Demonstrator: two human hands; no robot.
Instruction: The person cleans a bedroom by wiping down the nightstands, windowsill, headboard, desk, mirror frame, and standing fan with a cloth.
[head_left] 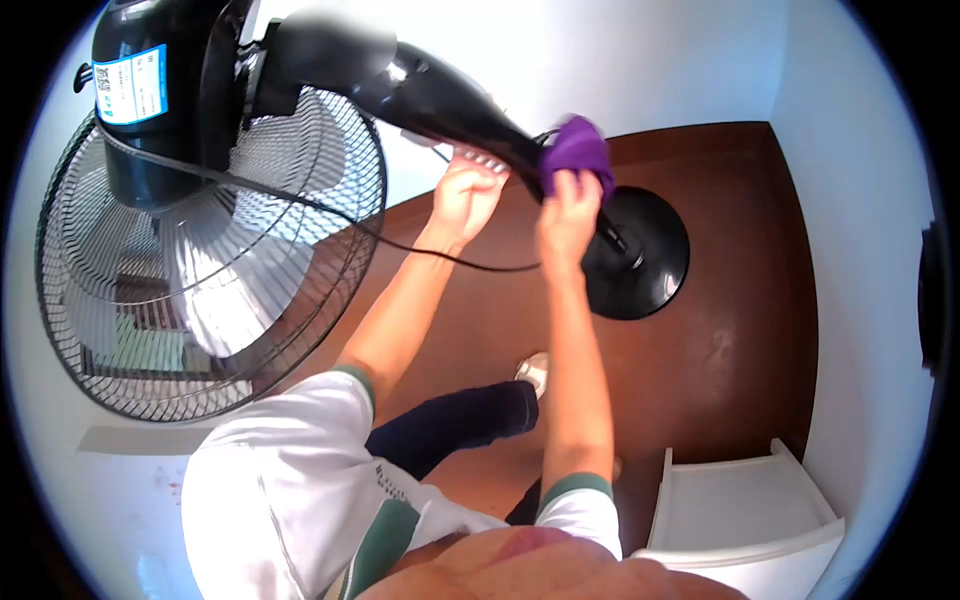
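A black pedestal fan stands before me, its wire cage (pixel 210 260) at the left and its round black base (pixel 655 270) on the brown floor. My right hand (pixel 568 220) presses a purple cloth (pixel 578 155) against the lower part of the fan's black column (pixel 440 100), fingers closed on the cloth. My left hand (pixel 468 200) is at the column's button panel, with its fingers bent around the column's near side; the fingertips are partly hidden. A black power cord (pixel 400 245) runs from the motor housing (pixel 165 150) across my left forearm towards my right wrist.
A white shelf or stool (pixel 745 505) sits at the lower right. Pale walls (pixel 860 250) border the brown floor (pixel 740 350). A white shoe (pixel 535 372) and dark trouser leg show below my arms. A black object (pixel 932 300) is at the right edge.
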